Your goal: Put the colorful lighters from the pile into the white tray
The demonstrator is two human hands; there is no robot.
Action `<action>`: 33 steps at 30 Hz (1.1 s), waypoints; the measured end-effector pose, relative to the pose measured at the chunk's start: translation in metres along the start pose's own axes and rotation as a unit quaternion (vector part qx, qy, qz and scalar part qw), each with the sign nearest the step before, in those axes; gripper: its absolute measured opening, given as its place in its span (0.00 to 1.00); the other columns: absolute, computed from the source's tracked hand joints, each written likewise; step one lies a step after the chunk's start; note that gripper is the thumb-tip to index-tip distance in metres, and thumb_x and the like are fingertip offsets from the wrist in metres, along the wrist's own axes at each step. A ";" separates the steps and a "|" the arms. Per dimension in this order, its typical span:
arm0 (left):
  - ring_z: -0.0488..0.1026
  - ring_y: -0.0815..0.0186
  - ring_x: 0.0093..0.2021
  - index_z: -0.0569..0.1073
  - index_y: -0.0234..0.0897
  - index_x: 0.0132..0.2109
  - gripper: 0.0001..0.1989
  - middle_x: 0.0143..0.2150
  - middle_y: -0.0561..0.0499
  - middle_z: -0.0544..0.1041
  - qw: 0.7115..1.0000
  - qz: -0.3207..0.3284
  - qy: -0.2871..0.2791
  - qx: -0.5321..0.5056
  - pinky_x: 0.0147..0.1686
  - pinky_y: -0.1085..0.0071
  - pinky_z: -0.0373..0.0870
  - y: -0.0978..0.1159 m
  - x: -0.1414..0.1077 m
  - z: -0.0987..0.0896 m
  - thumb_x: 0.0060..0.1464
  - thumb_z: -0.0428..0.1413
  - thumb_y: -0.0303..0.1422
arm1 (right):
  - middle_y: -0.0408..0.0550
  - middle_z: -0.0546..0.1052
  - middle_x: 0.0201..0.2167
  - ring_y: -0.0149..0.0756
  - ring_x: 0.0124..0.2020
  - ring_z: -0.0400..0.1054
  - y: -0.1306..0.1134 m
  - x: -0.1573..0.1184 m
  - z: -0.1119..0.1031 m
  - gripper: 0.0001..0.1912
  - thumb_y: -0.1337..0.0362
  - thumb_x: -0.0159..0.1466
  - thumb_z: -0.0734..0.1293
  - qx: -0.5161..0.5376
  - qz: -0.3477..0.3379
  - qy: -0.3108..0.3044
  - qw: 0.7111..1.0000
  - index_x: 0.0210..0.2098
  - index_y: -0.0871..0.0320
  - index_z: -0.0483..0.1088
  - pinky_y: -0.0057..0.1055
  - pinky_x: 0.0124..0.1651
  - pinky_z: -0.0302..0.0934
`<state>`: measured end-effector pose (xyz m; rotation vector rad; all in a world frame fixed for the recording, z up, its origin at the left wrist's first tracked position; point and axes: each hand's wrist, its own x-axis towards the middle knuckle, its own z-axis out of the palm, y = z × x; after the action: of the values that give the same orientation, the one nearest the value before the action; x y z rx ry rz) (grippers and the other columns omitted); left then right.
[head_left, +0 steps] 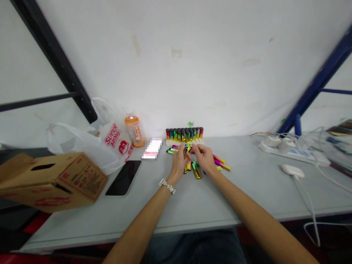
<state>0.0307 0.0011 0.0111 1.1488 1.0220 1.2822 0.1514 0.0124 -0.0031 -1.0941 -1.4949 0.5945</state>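
Observation:
My left hand [179,160] and my right hand [202,156] meet over a small pile of shiny coloured lighters on the grey table. The fingers of both are closed around a lighter [188,146] held between the fingertips, which partly hide it. Below the hands lies a green and gold lighter [196,170]. Pink and yellow lighters [222,164] stick out to the right of my right hand, and green ones [172,150] to the left of my left hand. Just behind, several lighters with dark tops [184,134] stand upright in rows in a white holder [168,143].
On the left are a cardboard box [74,176], a white plastic bag [110,143], an orange drink bottle [134,130], a dark phone [124,178] and a blurred-out card [152,149]. A power strip [294,153] and a white charger [293,171] with cables lie right. The wall rises behind.

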 end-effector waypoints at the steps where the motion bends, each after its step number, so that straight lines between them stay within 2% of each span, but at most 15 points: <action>1: 0.50 0.74 0.14 0.63 0.37 0.16 0.30 0.12 0.58 0.52 1.000 -0.005 0.009 0.004 0.17 0.75 0.49 0.000 -0.003 0.000 0.59 0.44 0.53 | 0.42 0.67 0.19 0.32 0.23 0.58 -0.001 -0.001 0.001 0.28 0.43 0.66 0.59 -0.002 -0.001 -0.003 1.000 0.23 0.58 0.70 0.29 0.28 0.52; 5: 0.51 0.74 0.14 0.60 0.38 0.15 0.27 0.12 0.57 0.54 0.999 -0.015 0.048 0.003 0.17 0.75 0.50 0.001 -0.010 0.000 0.59 0.44 0.45 | 0.43 0.68 0.18 0.34 0.24 0.60 -0.005 -0.005 0.001 0.28 0.44 0.67 0.58 -0.015 -0.006 -0.015 1.000 0.23 0.58 0.71 0.29 0.30 0.54; 9: 0.49 0.74 0.13 0.59 0.38 0.16 0.25 0.12 0.58 0.52 0.998 -0.026 0.064 -0.011 0.16 0.76 0.47 0.002 -0.011 -0.001 0.59 0.44 0.43 | 0.43 0.68 0.18 0.34 0.24 0.62 -0.004 -0.005 0.002 0.28 0.46 0.67 0.57 -0.014 -0.004 -0.024 1.000 0.22 0.58 0.71 0.30 0.30 0.54; 12: 0.48 0.75 0.13 0.59 0.38 0.17 0.26 0.12 0.59 0.52 0.997 -0.047 0.055 -0.033 0.15 0.77 0.45 0.002 -0.011 -0.001 0.58 0.44 0.47 | 0.43 0.68 0.18 0.33 0.24 0.62 -0.001 -0.005 0.003 0.28 0.46 0.67 0.57 -0.010 0.000 -0.034 0.999 0.22 0.58 0.71 0.29 0.31 0.54; 16: 0.44 0.77 0.12 0.58 0.38 0.17 0.32 0.12 0.60 0.47 0.994 -0.074 0.011 -0.075 0.14 0.77 0.39 0.002 -0.010 -0.006 0.55 0.43 0.59 | 0.42 0.65 0.17 0.32 0.22 0.58 0.002 -0.006 0.005 0.27 0.47 0.67 0.56 0.042 0.015 -0.046 0.998 0.23 0.59 0.72 0.28 0.28 0.52; 19: 0.43 0.77 0.12 0.58 0.38 0.17 0.34 0.12 0.60 0.46 0.993 -0.073 -0.009 -0.093 0.14 0.76 0.38 0.003 -0.009 -0.011 0.55 0.40 0.61 | 0.40 0.61 0.16 0.31 0.21 0.56 0.002 -0.006 0.005 0.26 0.49 0.66 0.56 0.065 0.018 -0.051 0.996 0.23 0.59 0.72 0.28 0.26 0.49; 23: 0.44 0.77 0.12 0.58 0.38 0.17 0.32 0.12 0.60 0.47 0.994 -0.069 0.017 -0.077 0.13 0.77 0.39 0.002 -0.007 -0.013 0.58 0.41 0.56 | 0.40 0.60 0.16 0.31 0.20 0.55 0.001 -0.007 0.004 0.24 0.51 0.66 0.56 0.073 0.015 -0.058 0.996 0.22 0.59 0.72 0.29 0.26 0.48; 29: 0.46 0.77 0.11 0.58 0.37 0.17 0.24 0.12 0.59 0.50 0.997 -0.057 0.054 -0.027 0.14 0.77 0.41 0.002 -0.008 -0.007 0.59 0.43 0.41 | 0.40 0.61 0.16 0.32 0.21 0.57 0.004 -0.008 0.004 0.22 0.55 0.65 0.57 0.065 0.012 -0.073 0.995 0.23 0.59 0.73 0.29 0.27 0.50; 33: 0.47 0.77 0.12 0.58 0.37 0.18 0.23 0.13 0.59 0.51 0.997 -0.059 0.051 -0.027 0.14 0.78 0.42 0.004 -0.010 -0.006 0.59 0.43 0.41 | 0.40 0.63 0.18 0.32 0.24 0.59 0.002 -0.008 0.003 0.22 0.55 0.67 0.57 0.047 -0.014 -0.079 0.996 0.25 0.59 0.73 0.30 0.31 0.52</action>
<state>0.0242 -0.0083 0.0134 0.9759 1.1079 1.2776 0.1485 0.0065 -0.0092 -0.9711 -1.5988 0.7394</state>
